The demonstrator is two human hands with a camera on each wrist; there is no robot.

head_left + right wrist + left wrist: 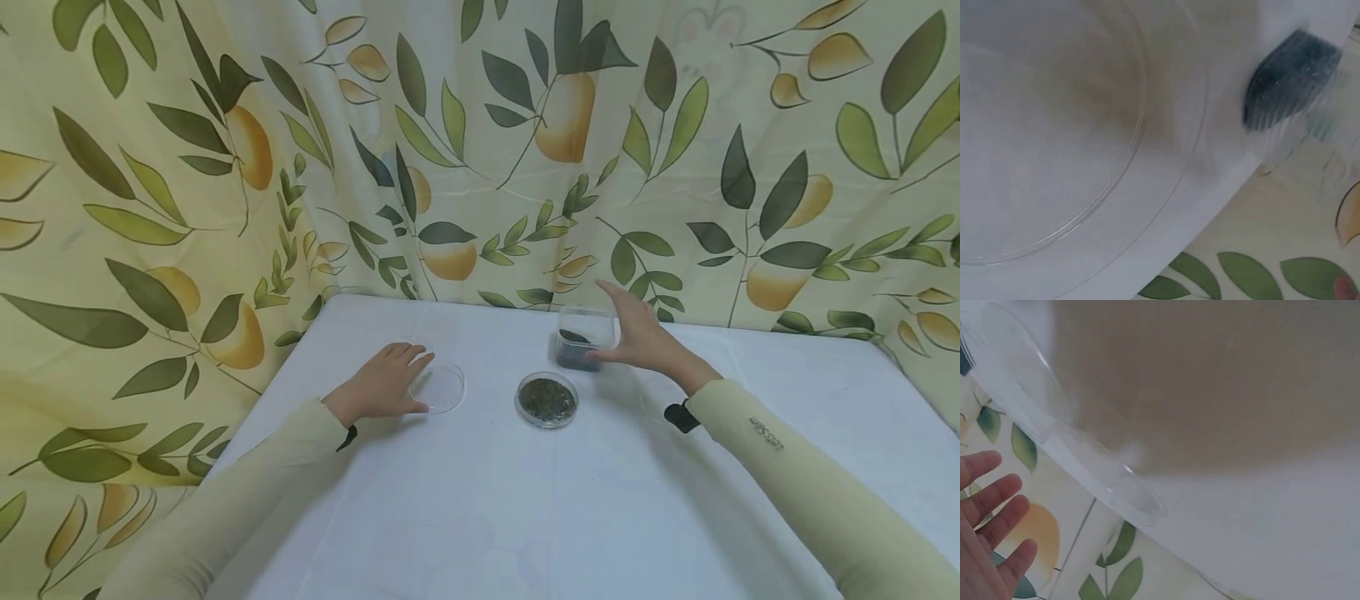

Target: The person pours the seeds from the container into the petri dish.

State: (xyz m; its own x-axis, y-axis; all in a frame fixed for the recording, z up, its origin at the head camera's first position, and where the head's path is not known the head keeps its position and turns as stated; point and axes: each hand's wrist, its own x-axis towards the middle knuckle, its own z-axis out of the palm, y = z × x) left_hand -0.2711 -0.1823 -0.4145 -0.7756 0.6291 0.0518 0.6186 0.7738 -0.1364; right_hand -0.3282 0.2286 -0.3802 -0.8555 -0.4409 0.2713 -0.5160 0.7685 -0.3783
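Note:
In the head view my left hand (386, 382) is beside a clear round dish (444, 390), thumb and fingers spread around its left side. The left wrist view shows those fingers (1000, 519) apart, holding nothing. My right hand (641, 333) is spread wide at the right side of a clear square box (582, 340) with dark grains in it. Its thumb overlaps the box's lower edge; whether they touch I cannot tell. Only one fingertip (1344, 289) shows in the right wrist view. Between the hands lies a round dish of dark green-brown flakes (547, 401).
A second clear dish (417, 342) lies behind the left one, partly hidden by the hand. Under my right wrist is another faint, clear round dish (654, 402). The white table (480, 500) ends at a leaf-and-fruit patterned curtain (480, 167).

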